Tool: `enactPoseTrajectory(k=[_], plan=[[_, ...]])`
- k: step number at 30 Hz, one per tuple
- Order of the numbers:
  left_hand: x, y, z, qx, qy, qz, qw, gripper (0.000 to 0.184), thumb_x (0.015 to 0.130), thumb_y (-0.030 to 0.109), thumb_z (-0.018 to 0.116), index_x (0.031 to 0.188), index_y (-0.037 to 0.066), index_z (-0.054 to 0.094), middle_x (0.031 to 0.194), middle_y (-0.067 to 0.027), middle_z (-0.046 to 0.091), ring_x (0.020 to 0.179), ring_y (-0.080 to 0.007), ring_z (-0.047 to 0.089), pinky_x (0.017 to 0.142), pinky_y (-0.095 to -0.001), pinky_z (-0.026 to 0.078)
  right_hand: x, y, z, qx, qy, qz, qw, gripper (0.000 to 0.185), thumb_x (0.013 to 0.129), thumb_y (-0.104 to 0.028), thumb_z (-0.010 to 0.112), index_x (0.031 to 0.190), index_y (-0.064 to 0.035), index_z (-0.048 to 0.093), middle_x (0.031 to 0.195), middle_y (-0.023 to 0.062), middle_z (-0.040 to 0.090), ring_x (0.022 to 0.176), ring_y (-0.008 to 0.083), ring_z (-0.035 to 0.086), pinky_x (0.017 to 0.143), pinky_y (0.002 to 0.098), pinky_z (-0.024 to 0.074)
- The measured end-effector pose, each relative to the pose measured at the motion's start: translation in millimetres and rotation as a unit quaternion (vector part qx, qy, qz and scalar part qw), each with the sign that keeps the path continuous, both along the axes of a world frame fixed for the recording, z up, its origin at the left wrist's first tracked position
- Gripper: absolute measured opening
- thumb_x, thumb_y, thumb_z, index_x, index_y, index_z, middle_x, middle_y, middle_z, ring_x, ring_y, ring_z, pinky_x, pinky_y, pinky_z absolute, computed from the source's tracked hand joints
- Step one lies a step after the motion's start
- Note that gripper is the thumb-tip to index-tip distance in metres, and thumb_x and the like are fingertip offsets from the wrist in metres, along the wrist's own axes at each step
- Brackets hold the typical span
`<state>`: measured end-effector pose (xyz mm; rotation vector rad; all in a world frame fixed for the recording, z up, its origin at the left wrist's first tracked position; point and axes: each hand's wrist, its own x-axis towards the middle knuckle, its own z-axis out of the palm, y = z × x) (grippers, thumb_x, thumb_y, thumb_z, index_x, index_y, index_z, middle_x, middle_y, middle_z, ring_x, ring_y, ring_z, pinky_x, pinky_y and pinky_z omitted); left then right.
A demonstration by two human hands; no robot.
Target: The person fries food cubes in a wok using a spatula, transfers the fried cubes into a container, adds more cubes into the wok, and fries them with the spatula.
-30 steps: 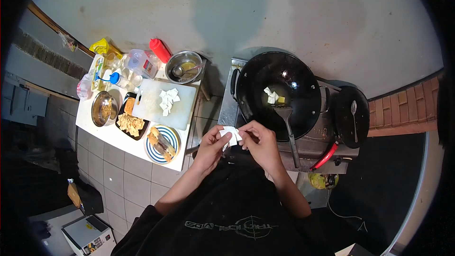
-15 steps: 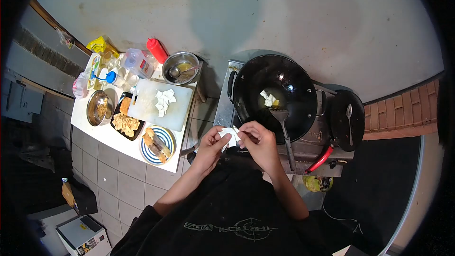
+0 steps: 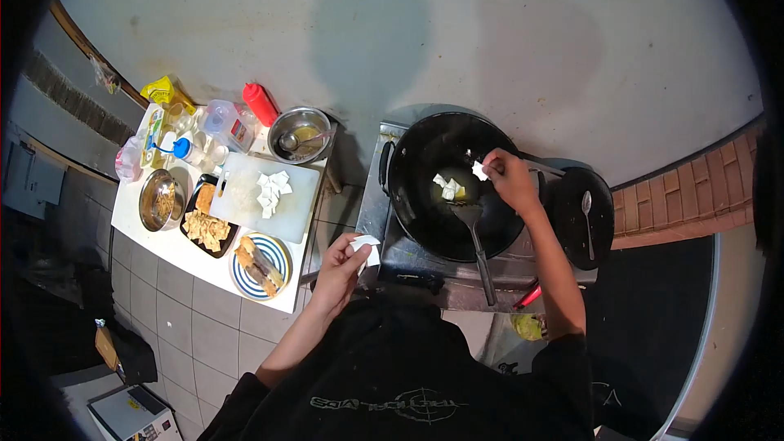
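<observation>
My left hand (image 3: 336, 271) is closed on a small stack of flat white square pieces (image 3: 367, 247), which look like dough wrappers, in front of the stove's left edge. Over the right part of the black wok (image 3: 400, 216), my right hand (image 3: 510, 180) pinches one white piece (image 3: 479, 171). Below it, several white pieces (image 3: 444, 186) lie in yellowish oil at the wok's bottom. A spatula (image 3: 477, 245) rests in the wok, its handle pointing toward me. More white pieces (image 3: 273, 191) lie on a cutting board (image 3: 237, 204) to the left.
A white table (image 3: 147, 241) at left holds a steel bowl with a ladle (image 3: 299, 132), a red squeeze bottle (image 3: 260, 104), a black tray of fried pieces (image 3: 206, 230) and a striped plate with rolls (image 3: 260, 265). A black pan with a spoon (image 3: 578, 216) sits right of the wok.
My right hand has left the stack and moved right and forward over the wok with one white piece. My left hand has shifted slightly left and down, keeping the stack.
</observation>
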<state>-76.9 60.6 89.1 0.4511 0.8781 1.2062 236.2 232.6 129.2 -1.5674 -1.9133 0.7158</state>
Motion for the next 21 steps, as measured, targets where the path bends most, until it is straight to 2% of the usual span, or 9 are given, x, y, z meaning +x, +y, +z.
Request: enactPoseTrajectory(k=[3,6,10,13,15,18,21], plan=[[-7,-4,3,-0.008,-0.002,0.014,1.0,0.015,0.093,0.004,0.061,0.107,0.004,0.058,0.089,-0.0001,0.065,0.083,-0.0061,0.059,0.077,-0.0211,0.045,6,22,-24,-0.027,-0.002,0.069,0.997,0.006,0.08,0.005,0.062,0.082,0.001,0.059,0.069,0.0119,0.062,0.066,0.0177,0.063,0.063,0.0303,0.0476],[-11,-8,2,-0.02,-0.003,0.037,0.999,0.02,0.092,0.004,0.062,0.111,0.005,0.058,0.089,-0.0006,0.065,0.084,-0.0084,0.061,0.077,-0.0229,0.046,4,34,-38,-0.042,-0.012,0.103,0.994,0.008,0.078,0.007,0.06,0.082,0.0008,0.059,0.069,0.0125,0.062,0.066,0.0196,0.064,0.064,0.0306,0.0479],[-13,-13,-5,-0.028,-0.005,0.054,0.998,0.02,0.092,0.004,0.062,0.111,0.005,0.058,0.093,-0.0018,0.066,0.085,-0.0094,0.061,0.079,-0.0239,0.046,9,48,-48,-0.032,-0.019,0.098,0.994,0.008,0.075,0.008,0.061,0.079,0.0007,0.06,0.069,0.012,0.063,0.066,0.0185,0.063,0.063,0.0303,0.0477],[-14,-14,-3,-0.018,-0.007,0.052,0.998,0.019,0.092,0.004,0.062,0.111,0.006,0.058,0.096,-0.0027,0.067,0.087,-0.0097,0.061,0.08,-0.0244,0.046,12,50,-47,0.028,-0.052,0.113,0.992,0.009,0.073,0.008,0.061,0.077,0.0003,0.062,0.068,0.0109,0.063,0.063,0.0175,0.062,0.062,0.0302,0.0476],[-15,-14,-3,-0.02,-0.004,0.054,0.998,0.019,0.092,0.003,0.061,0.11,0.006,0.058,0.096,-0.0027,0.067,0.088,-0.0093,0.061,0.08,-0.0242,0.046,13,50,-45,-0.034,-0.043,0.092,0.994,0.009,0.072,0.008,0.061,0.075,0.0,0.064,0.064,0.0103,0.062,0.061,0.0175,0.062,0.061,0.031,0.0476],[-15,-14,-2,-0.02,-0.002,0.055,0.998,0.018,0.093,0.002,0.061,0.11,0.007,0.058,0.095,-0.0022,0.067,0.087,-0.0085,0.061,0.08,-0.0232,0.046,17,52,-49,-0.062,-0.055,0.087,0.993,0.01,0.072,0.007,0.062,0.078,-0.0002,0.066,0.062,0.0107,0.062,0.061,0.0182,0.062,0.061,0.0313,0.0482],[-14,-13,2,-0.02,-0.001,0.049,0.999,0.019,0.093,0.002,0.061,0.111,0.007,0.058,0.094,-0.0021,0.066,0.086,-0.0077,0.061,0.079,-0.022,0.045,22,52,-52,-0.039,-0.048,0.087,0.994,0.011,0.072,0.006,0.061,0.079,0.0001,0.067,0.066,0.0132,0.064,0.064,0.0212,0.065,0.063,0.0332,0.0497]])
